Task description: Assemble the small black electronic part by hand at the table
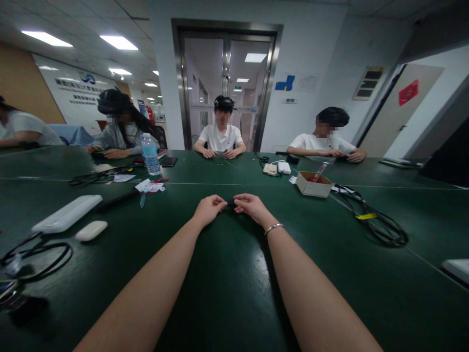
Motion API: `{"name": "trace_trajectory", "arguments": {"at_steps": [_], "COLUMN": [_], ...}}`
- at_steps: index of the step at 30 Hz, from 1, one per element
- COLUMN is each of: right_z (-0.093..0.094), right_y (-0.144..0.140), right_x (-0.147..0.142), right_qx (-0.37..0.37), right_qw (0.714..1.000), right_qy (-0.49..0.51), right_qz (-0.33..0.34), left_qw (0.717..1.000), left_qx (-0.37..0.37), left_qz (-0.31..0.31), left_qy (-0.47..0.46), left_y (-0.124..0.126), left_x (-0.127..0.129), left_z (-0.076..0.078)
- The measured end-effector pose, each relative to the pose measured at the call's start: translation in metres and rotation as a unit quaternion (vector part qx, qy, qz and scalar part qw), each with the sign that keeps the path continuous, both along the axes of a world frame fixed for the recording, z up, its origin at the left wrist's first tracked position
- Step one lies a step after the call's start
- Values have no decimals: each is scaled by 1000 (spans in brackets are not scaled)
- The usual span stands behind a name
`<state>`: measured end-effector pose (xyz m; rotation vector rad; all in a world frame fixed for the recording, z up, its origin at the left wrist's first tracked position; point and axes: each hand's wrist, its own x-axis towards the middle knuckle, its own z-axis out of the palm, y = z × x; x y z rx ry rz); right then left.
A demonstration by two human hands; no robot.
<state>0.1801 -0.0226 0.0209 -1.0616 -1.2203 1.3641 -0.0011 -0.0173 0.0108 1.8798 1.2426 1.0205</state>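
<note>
Around the two hands the dark green worktop (234, 274) lies bare, so there is open passage between the forearms and straight ahead towards the far edge. To the left, a white flat device (66, 213), a small white case (91, 230) and a looped black cable (34, 256) block the way. To the right stand a cardboard box (313, 185) and a coiled black cord (381, 227).

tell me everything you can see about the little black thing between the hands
The small black object is dark and mostly hidden, its shape too small to make out. It sits just above the dark green table, pinched from both sides: the left hand grips one end with its fingertips, the right hand the other.
</note>
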Motion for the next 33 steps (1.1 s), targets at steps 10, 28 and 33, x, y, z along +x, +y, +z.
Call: {"name": "trace_trajectory", "arguments": {"at_steps": [10,28,33], "right_z": [-1,1,1], "right_y": [2,0,-1], "right_x": [1,1,2], "right_qx": [-1,-2,-8], "right_qw": [1000,999,999], "right_qy": [2,15,24], "right_qz": [9,29,45], "left_qw": [1000,1000,999], "left_qx": [-14,-14,-25], "left_qz": [1,13,20], "left_qy": [17,5,-7], "left_y": [-4,3,4], "left_x": [0,-1,-2], "left_z": [5,1,1]}}
